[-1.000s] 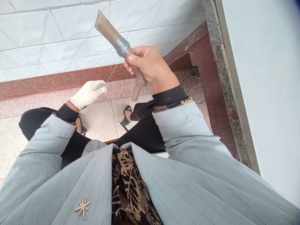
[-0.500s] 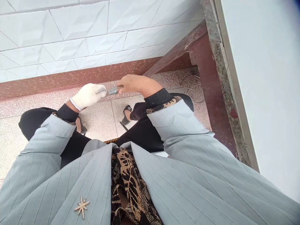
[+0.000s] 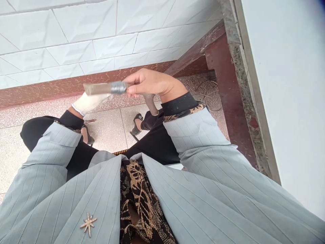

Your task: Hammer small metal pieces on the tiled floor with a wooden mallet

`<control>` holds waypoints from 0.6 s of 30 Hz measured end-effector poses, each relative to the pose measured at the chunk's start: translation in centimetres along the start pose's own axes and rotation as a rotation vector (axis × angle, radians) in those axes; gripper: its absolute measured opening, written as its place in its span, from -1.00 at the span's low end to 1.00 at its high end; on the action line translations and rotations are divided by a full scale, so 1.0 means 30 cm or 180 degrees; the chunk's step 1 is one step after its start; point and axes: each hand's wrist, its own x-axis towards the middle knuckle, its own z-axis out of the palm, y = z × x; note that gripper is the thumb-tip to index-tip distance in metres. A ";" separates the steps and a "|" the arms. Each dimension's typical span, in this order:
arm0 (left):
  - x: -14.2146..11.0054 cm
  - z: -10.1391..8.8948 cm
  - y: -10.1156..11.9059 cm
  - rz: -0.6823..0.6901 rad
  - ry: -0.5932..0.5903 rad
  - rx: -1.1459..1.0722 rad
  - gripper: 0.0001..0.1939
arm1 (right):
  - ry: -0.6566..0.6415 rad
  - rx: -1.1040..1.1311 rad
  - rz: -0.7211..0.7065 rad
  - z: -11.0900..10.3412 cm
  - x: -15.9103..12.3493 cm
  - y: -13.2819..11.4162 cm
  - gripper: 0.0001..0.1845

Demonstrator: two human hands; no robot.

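In my bare right hand (image 3: 144, 83) is a tool with silver wire (image 3: 119, 87) bound tightly around it. A blurred, tan, blunt-ended length (image 3: 98, 88) sticks out to the left past the wire; I cannot make out what kind of tool it is. Below the same hand hangs a grey-brown bar (image 3: 151, 104), perhaps part of that tool. My left hand (image 3: 88, 103), in a white knitted glove, sits just behind and under the tan end. Most of its fingers are hidden, and whether it touches the tool is unclear. A thin brown strip (image 3: 90, 120) shows below the glove.
White tiled wall (image 3: 86, 23) with a red-brown skirting runs ahead. To the right stand a dark red wooden frame (image 3: 228, 88) and a white surface with a rough edge (image 3: 284, 101). A thin looped cable (image 3: 209, 96) lies on the speckled floor. My black shoes (image 3: 137, 123) are below.
My right hand has risen and turned, swinging the wire-bound tool leftward, so its tan end now crosses in front of my gloved left hand. The left hand has shifted slightly left.
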 end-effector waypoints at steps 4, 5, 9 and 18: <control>-0.010 0.015 0.026 0.0058 -0.0004 -0.0318 -0.74 | 0.1788 0.1121 -0.0574 -0.011 0.006 0.021 -0.35; -0.012 0.021 0.029 0.0114 -0.0063 -0.0245 -0.75 | 0.2028 0.1089 -0.0472 -0.013 0.013 0.026 -0.35; -0.015 0.039 0.031 0.0395 -0.0255 0.0084 -0.78 | 0.2110 -0.0255 0.0799 -0.009 0.047 0.039 -0.60; -0.037 0.034 0.045 0.0276 -0.0650 0.0654 -0.77 | -0.0191 -0.2267 0.1847 0.062 0.087 0.040 -0.85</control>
